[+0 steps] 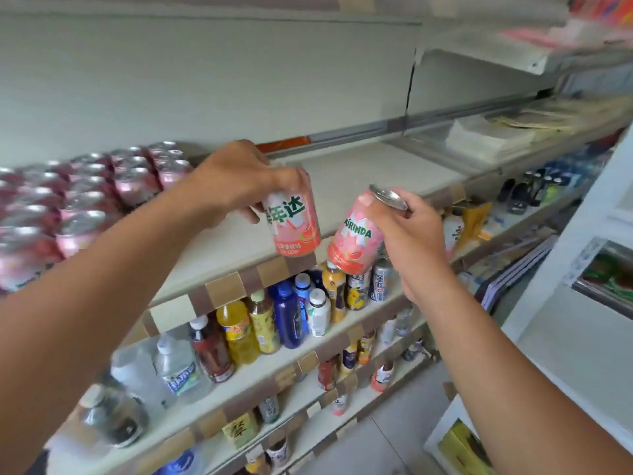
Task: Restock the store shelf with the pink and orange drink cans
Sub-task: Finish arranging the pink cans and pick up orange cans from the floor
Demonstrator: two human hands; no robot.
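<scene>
Mid-restock: left hand [239, 180] grips one Mirinda can [296, 222] from above; right hand [407, 228] grips another [354, 240], tilted; next, stand both on the shelf [359, 176] beside the can rows [102, 197].

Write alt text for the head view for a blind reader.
The left hand grips a nearly upright can and the right hand a tilted can, both pink and orange, at the front of a store shelf. Rows of pink cans fill the shelf's left end.

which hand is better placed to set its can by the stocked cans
Left, probably. The left hand holds the left can nearly upright above the shelf, nearer the stocked cans. The right can, in the right hand, is tilted and farther from them.
</scene>
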